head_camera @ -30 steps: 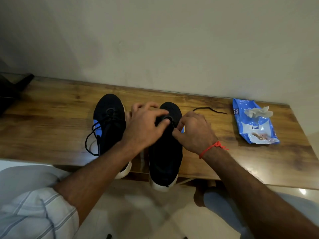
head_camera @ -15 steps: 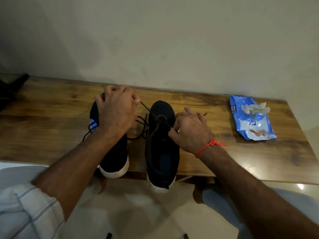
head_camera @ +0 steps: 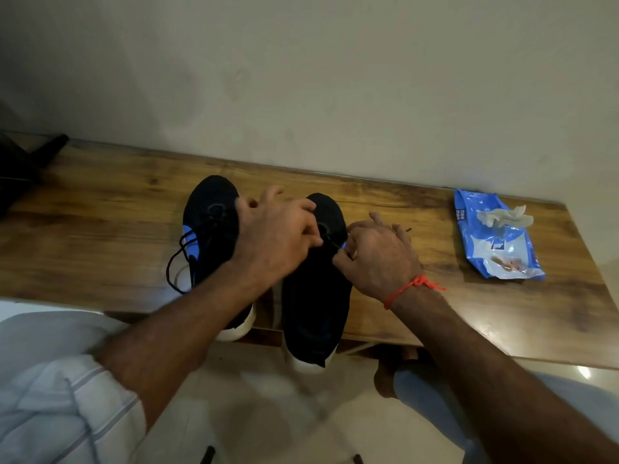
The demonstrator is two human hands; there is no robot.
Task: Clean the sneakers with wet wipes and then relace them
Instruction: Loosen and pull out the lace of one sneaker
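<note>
Two black sneakers with white soles stand side by side on the wooden bench [head_camera: 100, 236], toes toward the wall. The left sneaker [head_camera: 209, 222] has its black lace threaded, with a loop hanging off its left side. Over the upper eyelets of the right sneaker [head_camera: 315, 296] both hands work a black lace. My left hand [head_camera: 274, 236] pinches the lace above the tongue. My right hand [head_camera: 378, 252], a red thread on its wrist, pinches the lace at the shoe's right edge; a lace tip [head_camera: 408, 230] pokes out past its fingers.
A blue wet wipes pack [head_camera: 495, 242] lies at the right end of the bench with a crumpled used wipe [head_camera: 505, 217] on it. A dark object [head_camera: 20, 169] sits at the far left. The wall runs close behind; the sneakers' heels overhang the front edge.
My left hand has come back from over the left sneaker to the right sneaker's eyelets. The lace stretched between the shoes is drawn in. My right hand has stayed in place.
</note>
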